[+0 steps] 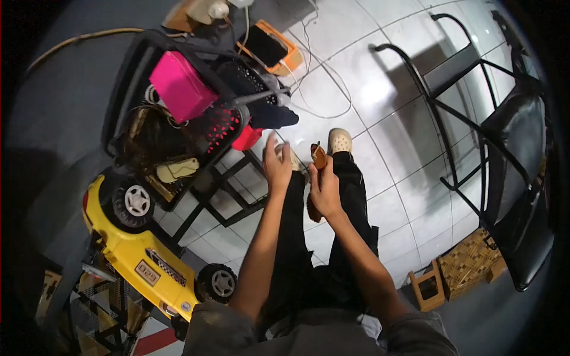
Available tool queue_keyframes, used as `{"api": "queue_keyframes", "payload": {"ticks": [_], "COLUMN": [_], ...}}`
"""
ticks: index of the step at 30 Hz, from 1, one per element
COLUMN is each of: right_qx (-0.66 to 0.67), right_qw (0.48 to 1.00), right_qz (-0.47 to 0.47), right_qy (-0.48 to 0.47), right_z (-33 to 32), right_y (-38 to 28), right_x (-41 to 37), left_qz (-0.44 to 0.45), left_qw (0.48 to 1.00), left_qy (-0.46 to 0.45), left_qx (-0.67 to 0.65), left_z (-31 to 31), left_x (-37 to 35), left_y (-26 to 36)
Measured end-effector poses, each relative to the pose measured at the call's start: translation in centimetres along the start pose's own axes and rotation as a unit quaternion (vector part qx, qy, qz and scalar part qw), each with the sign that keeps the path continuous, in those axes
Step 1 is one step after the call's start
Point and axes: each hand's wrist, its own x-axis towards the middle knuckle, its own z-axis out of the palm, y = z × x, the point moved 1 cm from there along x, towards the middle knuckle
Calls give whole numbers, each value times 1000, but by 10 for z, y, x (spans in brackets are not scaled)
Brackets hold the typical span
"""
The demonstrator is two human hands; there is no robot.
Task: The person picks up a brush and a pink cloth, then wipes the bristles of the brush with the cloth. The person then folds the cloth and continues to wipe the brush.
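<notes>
My right hand (324,193) is closed around a brown wooden-handled brush (319,157). A thin cord loop shows at the top end of its handle, and dark brown bristles stick out below the hand. My palm and fingers hide the brush's middle. To its left, my left hand (278,168) is raised with its fingers apart and nothing in it. Both hands are above my legs and the cream clogs (340,141) on my feet. The left clog is partly covered by my left hand.
At left stands a black chair bearing a pink box (182,86), a dark bag and a pale green object (177,170). Below it is a yellow toy car (139,255). An orange basket (288,50) with cables lies ahead. At right are a black-framed chair (451,113) and a woven box (469,264).
</notes>
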Motion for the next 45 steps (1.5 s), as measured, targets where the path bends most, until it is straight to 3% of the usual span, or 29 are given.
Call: {"api": "queue_keyframes", "payload": {"ticks": [1, 2, 3, 6, 9, 10, 13, 15, 17, 18, 20, 21, 22, 24, 25, 26, 27, 29, 31, 33, 34, 35, 36, 39, 41, 43, 44, 45], "right_qx": [-2, -4, 10, 3, 81, 100, 52, 94, 180, 225, 330, 371, 406, 430, 383, 334, 284, 267, 278, 370, 335, 284, 226, 196, 240, 257, 263, 259], "right_qw": [1000, 1000, 999, 996, 996, 992, 998, 994, 978, 955, 908, 878, 845, 797, 824, 849, 871, 858, 829, 785, 798, 883, 938, 961, 933, 916, 908, 908], "right_qz": [15, 29, 45, 90, 18, 76, -25, 13, 20, 76, 83, 128, 175, 261, 247, 232, 217, 242, 260, 233, 318, 170, 16, -53, 8, 98, 147, 104], "right_qy": [-6, -9, -20, -3, 46, 15, 23, -54, -103, -180, -246, -276, -302, -335, -337, -338, -336, -366, -410, -438, -388, -332, -263, -187, -270, -293, -291, -312], "right_z": [-2, -6, 39, 41, 45, 41, 39, 34, 38, 40, 47, 48, 49, 47, 50, 54, 55, 28, 8, -2, -9, -6, -3, -15, -18, -11, -8, -9], "right_y": [-7, -14, 37, 60, 76, 78, 88, 71, 57, 54, 61, 56, 52, 31, 34, 41, 45, 24, 16, 21, 28, 33, 33, 10, 12, 21, 26, 22], "right_x": [-9, -17, 16, 22, 28, 30, 46, 56, 63, 65, 64, 60, 57, 54, 49, 43, 36, 25, 11, 1, -6, 0, 9, 18, 14, 2, -2, -1], "left_qz": [-16, 38, 26, 102, -1, -7, 50, 31, -41, 20, 36, -10, -73, -120, -144, -106, -63, 2, 124, 98, 9, -79, -111, -119, -142, -122, -153, -45], "left_qw": [1000, 998, 998, 981, 990, 994, 980, 954, 954, 954, 902, 836, 815, 886, 914, 962, 953, 900, 891, 904, 919, 923, 900, 729, 862, 933, 941, 965], "left_qy": [21, 40, 61, 133, 79, 108, 194, 255, 176, 125, 20, -34, 8, -14, -24, -25, 34, 215, 114, 2, -61, -124, -89, -226, -144, -140, -99, -92], "left_qx": [-7, -1, 15, 99, 116, 25, 16, -157, -240, -271, -429, -547, -575, -448, -379, -251, -296, -379, -422, -417, -389, -356, -412, -635, -464, -307, -285, -243], "left_z": [-4, -11, 6, 27, 21, 20, 2, -11, -39, -46, -54, -58, -59, -66, -71, -76, -75, -63, -60, -64, -67, -70, -68, -77, -70, -83, -86, -86], "left_x": [6, 10, 60, 97, 118, 118, 83, 44, -5, -28, -57, -64, -68, -73, -78, -85, -84, -65, -41, -39, -45, -55, -68, -68, -96, -94, -92, -88], "left_y": [25, 39, -15, -42, -68, -69, -34, -17, -9, -12, 1, 30, 62, 45, 28, -11, -24, -17, -6, -10, -21, -30, -28, 17, 4, 14, 25, 23]}}
